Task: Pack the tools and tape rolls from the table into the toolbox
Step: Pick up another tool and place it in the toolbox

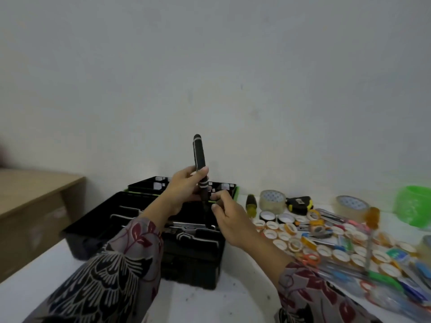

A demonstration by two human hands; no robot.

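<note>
I see left hand (184, 191) gripping screwdriver (199, 157) upright above toolbox (193, 269). Right hand (229, 220) curled beside shaft; pinch, cannot tell. Tape rolls (272, 201) right of toolbox.

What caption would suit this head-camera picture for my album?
The left hand holds a black-handled tool upright over the open toolbox, right hand beside its shaft.
</note>
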